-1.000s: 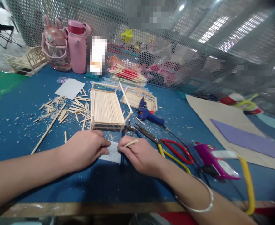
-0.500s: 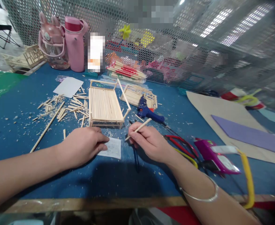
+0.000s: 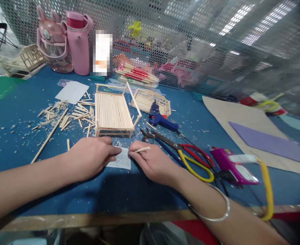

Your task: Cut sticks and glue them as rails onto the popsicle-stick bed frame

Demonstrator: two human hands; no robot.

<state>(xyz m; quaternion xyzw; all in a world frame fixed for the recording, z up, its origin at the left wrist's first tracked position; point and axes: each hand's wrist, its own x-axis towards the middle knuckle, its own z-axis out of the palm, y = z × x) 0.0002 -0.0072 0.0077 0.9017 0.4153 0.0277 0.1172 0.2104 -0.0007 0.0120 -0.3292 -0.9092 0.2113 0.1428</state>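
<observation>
A: Grip?
B: Right hand [image 3: 152,163]: thumb and fingers closed on a short stick [image 3: 142,149], one end jutting right. Left hand [image 3: 88,159]: thumb and forefinger nearly together; cannot tell whether anything is pinched.

A: Stick location?
B: Near centre, just right of the white paper slip [image 3: 121,163], on the near side of the slatted frame [image 3: 114,110].

A: Hazards?
B: My estimate: the slip looks thin and could skid or crease under a dragging hand. Too hard a squeeze might snap the stick. A forward knuckle could knock the frame's slender right rail; a sideways forearm could nudge the scissors [image 3: 175,146].

A: Materials?
B: Pale, wood-like rods, packed parallel into a ribbed deck; blunt offcuts [image 3: 84,115] left; crumb-strewn blue tabletop [image 3: 14,143].
</observation>
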